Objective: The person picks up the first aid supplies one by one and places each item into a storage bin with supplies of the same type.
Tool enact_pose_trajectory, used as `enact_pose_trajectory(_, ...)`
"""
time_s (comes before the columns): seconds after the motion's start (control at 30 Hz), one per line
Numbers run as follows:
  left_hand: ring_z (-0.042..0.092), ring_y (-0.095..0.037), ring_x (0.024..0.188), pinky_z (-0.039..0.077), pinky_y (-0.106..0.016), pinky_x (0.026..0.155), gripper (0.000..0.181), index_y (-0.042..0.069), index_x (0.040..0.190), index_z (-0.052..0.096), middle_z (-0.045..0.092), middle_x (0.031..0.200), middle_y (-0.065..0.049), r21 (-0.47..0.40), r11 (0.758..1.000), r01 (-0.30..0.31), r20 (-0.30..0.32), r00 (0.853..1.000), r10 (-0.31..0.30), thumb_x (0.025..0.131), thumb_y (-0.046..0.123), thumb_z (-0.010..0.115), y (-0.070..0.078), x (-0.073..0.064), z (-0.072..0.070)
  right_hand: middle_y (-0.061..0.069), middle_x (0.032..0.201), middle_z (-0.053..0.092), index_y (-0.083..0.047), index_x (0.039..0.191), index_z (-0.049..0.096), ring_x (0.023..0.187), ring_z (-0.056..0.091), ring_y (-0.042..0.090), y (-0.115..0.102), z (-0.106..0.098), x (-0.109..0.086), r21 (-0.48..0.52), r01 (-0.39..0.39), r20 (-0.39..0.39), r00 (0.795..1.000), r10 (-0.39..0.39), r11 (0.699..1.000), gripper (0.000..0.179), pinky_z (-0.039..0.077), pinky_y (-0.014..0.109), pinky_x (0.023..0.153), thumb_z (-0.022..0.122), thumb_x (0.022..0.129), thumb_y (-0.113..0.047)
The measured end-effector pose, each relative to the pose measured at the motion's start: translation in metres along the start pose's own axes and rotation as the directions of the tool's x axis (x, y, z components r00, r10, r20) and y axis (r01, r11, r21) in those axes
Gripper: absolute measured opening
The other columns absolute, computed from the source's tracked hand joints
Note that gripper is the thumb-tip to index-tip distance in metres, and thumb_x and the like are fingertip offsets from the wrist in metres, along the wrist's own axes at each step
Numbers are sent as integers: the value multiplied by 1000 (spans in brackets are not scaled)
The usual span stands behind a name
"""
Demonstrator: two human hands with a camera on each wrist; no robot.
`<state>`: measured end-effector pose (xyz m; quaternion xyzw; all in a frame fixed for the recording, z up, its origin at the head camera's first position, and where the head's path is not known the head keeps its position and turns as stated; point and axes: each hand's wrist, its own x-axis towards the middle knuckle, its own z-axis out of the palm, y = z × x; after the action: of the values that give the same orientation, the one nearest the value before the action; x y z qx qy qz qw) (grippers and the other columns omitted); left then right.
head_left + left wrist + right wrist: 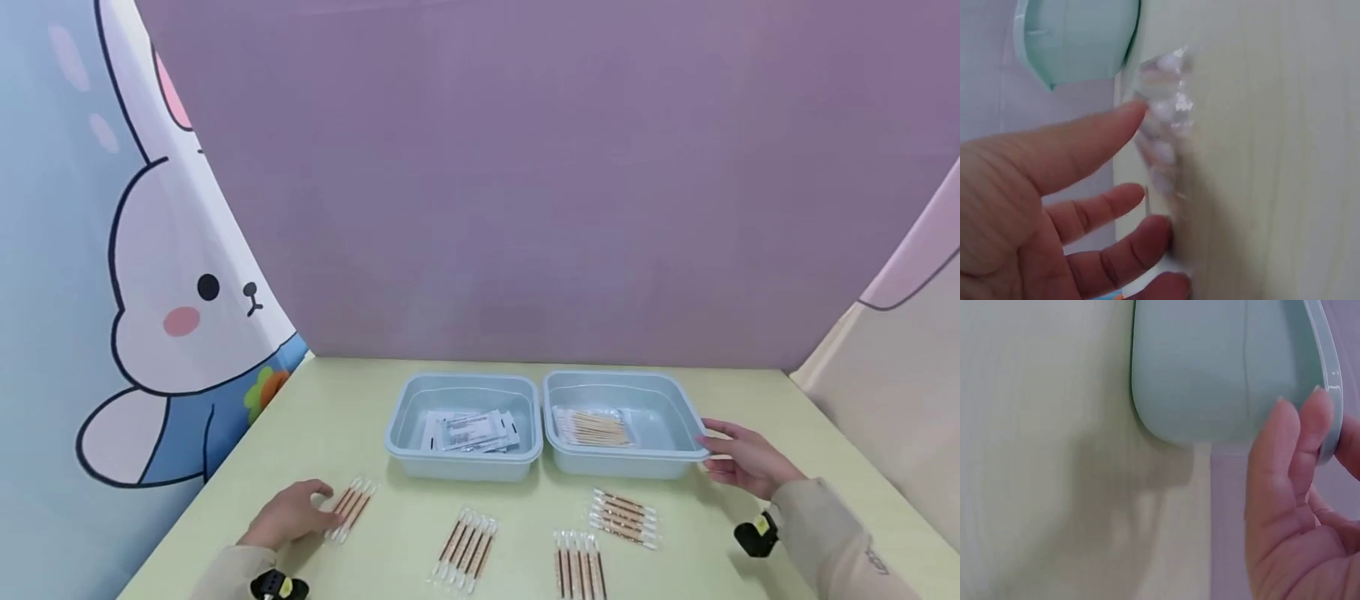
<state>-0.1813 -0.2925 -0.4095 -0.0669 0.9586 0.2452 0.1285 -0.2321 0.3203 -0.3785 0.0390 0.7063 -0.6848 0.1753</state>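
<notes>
My left hand (291,515) is at a clear packet of brown-stick cotton swabs (352,508) lying at the table's left. In the left wrist view the thumb and fingers are spread apart, the thumb tip against or just over the blurred packet (1163,119); firm contact cannot be told. At the far right, my right hand (750,460) holds the end rim of the right light-blue plastic tray (622,463). Its fingers (1275,444) lie along the tray's outer wall, with another digit across the rim. That tray contains a bag of wooden-stick cotton swabs (596,427).
Beside it stands a second light-blue tray (465,468) with several white sachets (476,431). In front lie more swab packets: one left of centre (465,550), one at the front edge (580,565), one sideways (624,518). A purple partition (525,183) rises behind the table.
</notes>
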Motion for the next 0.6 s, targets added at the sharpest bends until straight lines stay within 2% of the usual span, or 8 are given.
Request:
enact_pose_trajectory(0.07,55,-24,79,46,-42,71,47,0,103,63,63,98,-16,40,999,0,3,1000,0,76,34,80,3,1,4,0,81,64,-14,120,54,68,65,11,5,0,-2,77,7,8,1000,-8,997,25,55,29,68,58,96,-10)
enact_pose_trajectory(0.13,52,-20,72,44,-38,65,40,3,97,62,61,88,-8,72,997,5,-3,1000,-5,76,31,81,7,1,6,1,81,64,-27,106,57,69,65,12,8,1,-3,129,16,7,1000,-17,992,20,55,28,69,60,95,-10)
enact_pose_trajectory(0.23,50,-18,65,40,-33,59,31,5,86,61,57,76,-3,78,997,0,-8,1000,1,77,26,80,11,-3,6,2,81,64,-30,99,58,68,65,13,8,5,-3,164,21,-5,1000,-21,986,22,55,28,69,60,94,-8)
enact_pose_trajectory(0.3,49,-16,61,38,-30,56,25,7,78,60,54,70,-1,43,999,8,-3,1000,-8,76,22,80,13,-5,7,3,82,64,-30,96,60,68,66,13,9,6,-3,171,24,-22,1000,-20,985,23,55,28,69,59,94,-7)
enact_pose_trajectory(0.4,46,-14,53,35,-26,51,27,8,67,57,50,60,0,4,1000,23,4,1000,-23,76,21,79,13,-10,5,2,82,65,-34,91,64,66,65,12,8,9,-2,167,28,-38,999,-22,986,26,53,23,64,60,94,-8)
enact_pose_trajectory(0.47,44,-12,49,34,-25,49,29,9,63,56,49,56,1,-3,999,39,17,999,-39,77,21,79,13,-12,5,1,80,66,-37,87,65,64,64,10,10,10,-3,162,27,-45,999,-20,986,30,50,20,59,59,95,-8)
enact_pose_trajectory(0.6,46,-13,47,37,-26,48,25,8,62,59,53,55,0,9,1000,29,28,999,-29,80,16,74,13,-14,3,-1,77,66,-40,85,65,62,62,8,14,10,-5,161,29,-57,998,-20,987,34,41,17,53,58,95,-8)
